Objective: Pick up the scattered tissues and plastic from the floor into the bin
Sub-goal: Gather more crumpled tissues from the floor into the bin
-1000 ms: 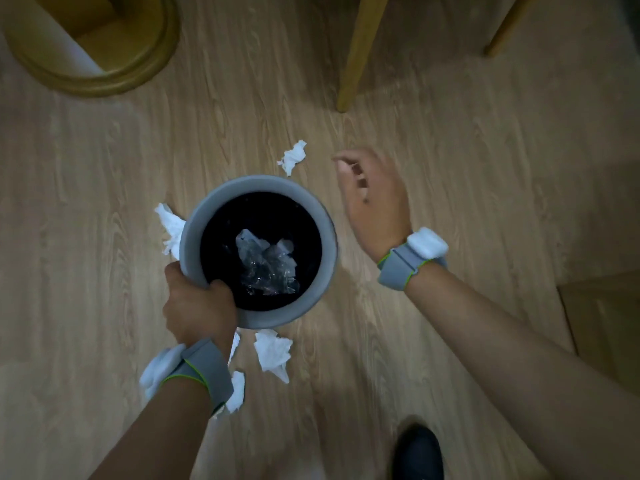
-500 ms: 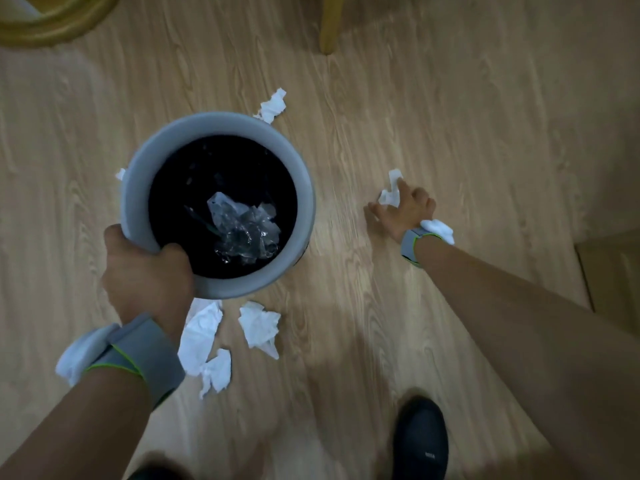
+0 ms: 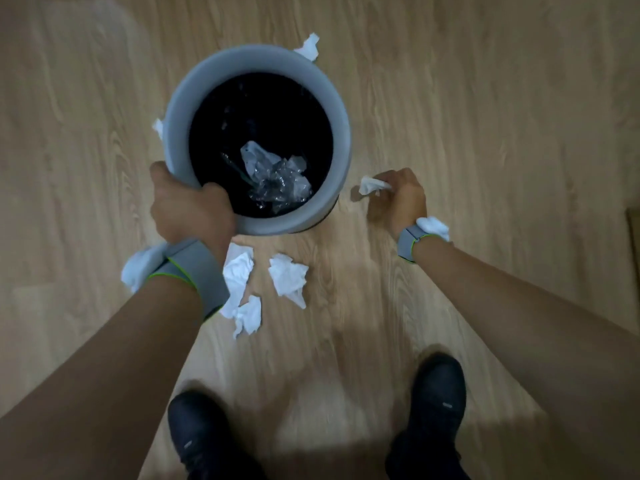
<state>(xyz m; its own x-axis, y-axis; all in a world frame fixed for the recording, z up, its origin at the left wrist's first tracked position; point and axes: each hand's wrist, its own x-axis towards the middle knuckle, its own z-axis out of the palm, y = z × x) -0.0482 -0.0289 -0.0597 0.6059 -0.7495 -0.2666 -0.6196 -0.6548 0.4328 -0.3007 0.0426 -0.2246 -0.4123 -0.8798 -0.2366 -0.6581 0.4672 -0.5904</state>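
The left hand clamps the round grey plastic bin's rim; the right hand pinches a crumpled white tissue beside it; lift clear over the rim before releasing.

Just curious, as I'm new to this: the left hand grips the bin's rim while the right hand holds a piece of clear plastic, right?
Not quite. The head view shows the right hand holding a white tissue; the clear plastic lies inside the bin. The left hand does grip the rim.
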